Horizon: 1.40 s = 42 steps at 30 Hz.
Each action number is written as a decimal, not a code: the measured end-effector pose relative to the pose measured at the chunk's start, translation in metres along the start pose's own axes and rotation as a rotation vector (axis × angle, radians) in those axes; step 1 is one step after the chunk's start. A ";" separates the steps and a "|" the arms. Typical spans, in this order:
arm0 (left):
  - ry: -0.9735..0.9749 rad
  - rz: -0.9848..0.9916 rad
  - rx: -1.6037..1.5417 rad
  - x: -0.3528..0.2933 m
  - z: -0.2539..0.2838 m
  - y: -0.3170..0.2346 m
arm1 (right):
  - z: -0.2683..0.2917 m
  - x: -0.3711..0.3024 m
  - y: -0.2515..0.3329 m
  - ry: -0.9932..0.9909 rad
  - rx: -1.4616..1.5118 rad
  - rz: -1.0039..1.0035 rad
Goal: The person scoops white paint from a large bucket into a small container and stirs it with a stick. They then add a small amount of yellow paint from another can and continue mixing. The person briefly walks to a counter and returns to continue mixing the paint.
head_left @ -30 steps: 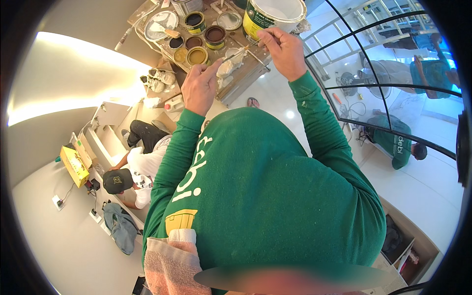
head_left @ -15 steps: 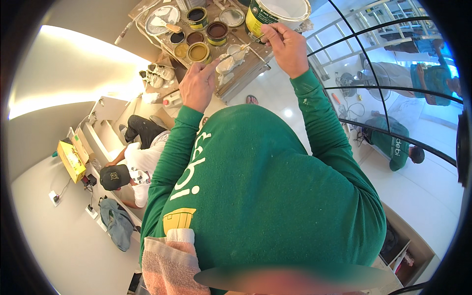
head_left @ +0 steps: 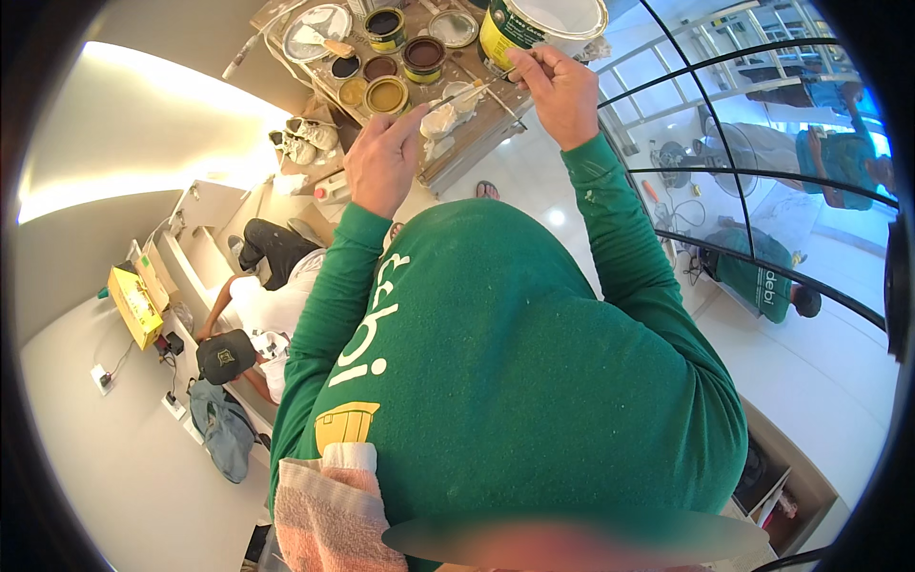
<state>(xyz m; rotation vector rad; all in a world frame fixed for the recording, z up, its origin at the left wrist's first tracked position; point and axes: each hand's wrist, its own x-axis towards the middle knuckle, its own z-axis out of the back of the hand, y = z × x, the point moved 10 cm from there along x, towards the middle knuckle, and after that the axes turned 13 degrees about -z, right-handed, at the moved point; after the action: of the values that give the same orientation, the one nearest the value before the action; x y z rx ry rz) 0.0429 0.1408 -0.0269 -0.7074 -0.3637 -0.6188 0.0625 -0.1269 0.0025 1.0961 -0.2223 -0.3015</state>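
Observation:
My right hand [head_left: 562, 91] pinches a thin brush [head_left: 472, 92] whose tip points left over a wooden board [head_left: 477, 133]. Just above that hand stands a large paint bucket [head_left: 543, 21] with a white inside. My left hand [head_left: 381, 157] reaches up beside it, fingers stretched out and holding nothing, its fingertips at a white crumpled rag or cup [head_left: 440, 119]. Several small open paint tins sit on the board, among them a yellow-brown one [head_left: 386, 95] and a dark brown one [head_left: 422, 54]. Both my sleeves are green.
A round lid with a brush on it [head_left: 319, 24] lies at the board's far left. Below, a person in a white shirt and black cap [head_left: 262, 305] crouches near a yellow box [head_left: 133, 305]. Another person in green [head_left: 762, 276] is beyond a black railing [head_left: 762, 267]. A pink towel [head_left: 324, 515] hangs at my waist.
Both hands stay at the board with almost no shift. The brush remains in my right hand, and my left hand has edged slightly toward the tins.

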 end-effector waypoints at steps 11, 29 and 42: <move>0.081 0.024 0.162 -0.011 -0.011 0.019 | 0.004 -0.001 0.006 -0.048 0.104 -0.009; 0.097 -0.030 0.213 -0.008 -0.013 0.017 | 0.004 -0.003 0.008 -0.046 0.142 0.009; 0.372 -0.181 0.382 0.045 -0.005 0.023 | 0.007 -0.002 -0.005 -0.067 0.130 -0.018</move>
<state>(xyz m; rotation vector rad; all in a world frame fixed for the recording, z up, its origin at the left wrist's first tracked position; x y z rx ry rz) 0.0924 0.1333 -0.0192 -0.1866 -0.1913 -0.8085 0.0573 -0.1344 0.0008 1.2179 -0.2945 -0.3440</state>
